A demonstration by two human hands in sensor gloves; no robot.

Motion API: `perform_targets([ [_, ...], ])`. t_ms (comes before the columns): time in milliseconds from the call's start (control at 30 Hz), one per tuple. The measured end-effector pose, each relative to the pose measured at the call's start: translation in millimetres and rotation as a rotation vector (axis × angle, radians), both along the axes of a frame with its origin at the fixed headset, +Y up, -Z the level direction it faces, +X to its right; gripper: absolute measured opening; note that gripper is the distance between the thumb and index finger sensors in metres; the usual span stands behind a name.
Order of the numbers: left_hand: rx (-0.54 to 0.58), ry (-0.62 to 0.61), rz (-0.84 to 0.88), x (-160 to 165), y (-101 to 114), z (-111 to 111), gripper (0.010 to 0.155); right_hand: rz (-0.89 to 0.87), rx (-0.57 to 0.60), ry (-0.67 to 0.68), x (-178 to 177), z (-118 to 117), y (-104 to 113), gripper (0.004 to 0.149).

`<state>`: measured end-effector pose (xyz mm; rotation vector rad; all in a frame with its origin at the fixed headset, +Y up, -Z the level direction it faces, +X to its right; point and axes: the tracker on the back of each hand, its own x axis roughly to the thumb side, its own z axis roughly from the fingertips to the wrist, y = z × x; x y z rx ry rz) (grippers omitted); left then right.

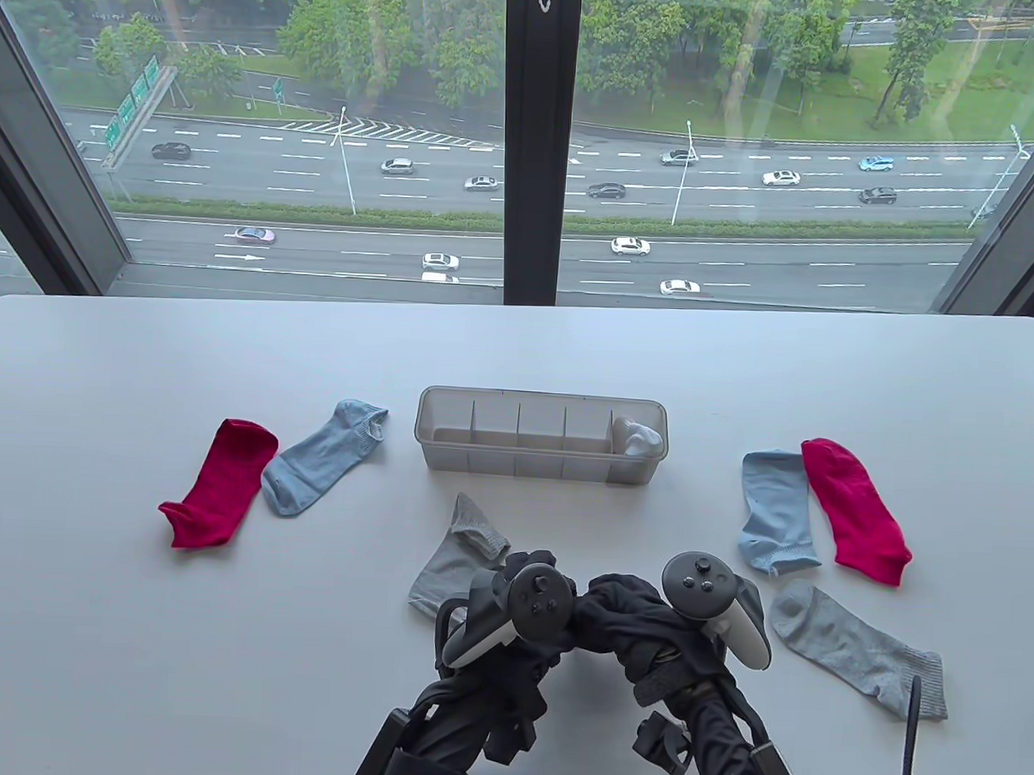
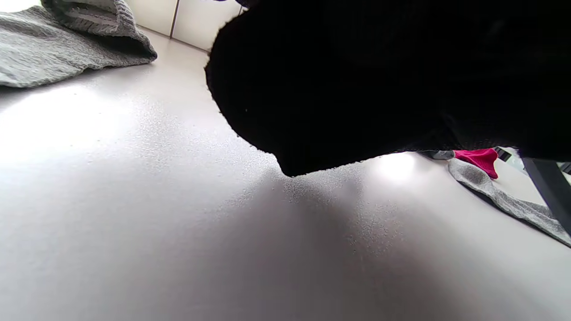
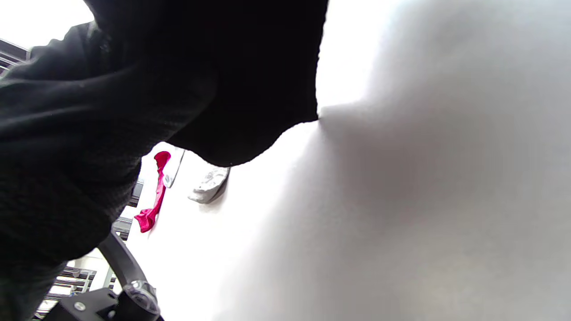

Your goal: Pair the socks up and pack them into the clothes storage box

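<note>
Both gloved hands meet low in the table view's middle. My left hand (image 1: 522, 604) and my right hand (image 1: 704, 597) grip a bunched black sock bundle (image 1: 619, 620) between them, just above the table; the fingers are hidden under the trackers. That black fabric (image 2: 357, 80) (image 3: 200, 80) fills the top of both wrist views. The clear divided storage box (image 1: 539, 469) stands beyond the hands, with a rolled white sock pair (image 1: 638, 438) in its rightmost compartment. One grey sock (image 1: 456, 563) lies left of the hands and another grey sock (image 1: 864, 645) lies to the right.
On the left lie a red sock (image 1: 221, 483) and a light blue sock (image 1: 319, 470). Right of the box a second light blue sock (image 1: 775, 511) and a second red sock (image 1: 856, 509) lie side by side. The table's far edge (image 1: 520, 307) meets a window.
</note>
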<state>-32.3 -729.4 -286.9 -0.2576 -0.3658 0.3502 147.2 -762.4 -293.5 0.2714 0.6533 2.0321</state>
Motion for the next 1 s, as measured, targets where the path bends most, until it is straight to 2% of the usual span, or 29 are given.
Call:
perform_targets([
  [100,-0.035,-0.039,-0.063,3.7,-3.2,0.0,0.054,0.056,0.057,0.022,-0.5,0.8,3.0,0.069],
  [267,-0.082,-0.007,-0.007,-3.2,-5.7,-2.0,0.060,0.045,0.045,0.023,-1.2,-0.7,3.6,0.055],
  [300,-0.050,0.004,0.016,-5.2,-4.0,-1.5,0.066,0.043,0.034,0.012,-0.9,-1.1,3.3,0.054],
  [367,-0.002,0.000,0.065,-4.5,-0.5,-0.8,0.062,0.022,0.023,-0.007,0.4,-2.2,1.7,0.053],
  [433,0.021,-0.001,0.034,0.0,0.1,-0.7,0.059,-0.003,-0.004,-0.007,-2.3,-1.8,2.6,0.054],
  [533,0.002,-0.012,-0.046,-1.7,-4.7,-1.6,0.058,0.086,0.097,0.019,-4.1,0.3,7.3,0.064],
  [633,-0.042,-0.001,-0.040,-6.1,-7.6,-2.1,0.058,0.095,0.147,0.002,-7.5,0.4,12.6,0.051],
  [733,-0.057,0.029,-0.058,-8.4,-8.2,-2.3,0.069,0.090,0.153,-0.025,-9.0,0.4,12.9,0.049],
  [800,-0.006,0.056,-0.041,-9.4,-6.4,-1.5,0.075,0.105,0.161,-0.045,-7.9,0.4,12.6,0.049],
  [867,0.069,0.087,0.009,-9.8,-4.1,-1.0,0.064,0.096,0.158,-0.058,-6.5,-0.8,14.3,0.049],
  [933,0.050,0.057,-0.018,-5.2,-3.1,-0.2,0.058,0.082,0.138,-0.025,-9.0,-0.4,13.8,0.050],
  [1000,0.040,0.063,-0.053,-5.8,-4.7,-0.5,0.057,0.054,0.126,0.024,-11.4,1.0,11.8,0.060],
])
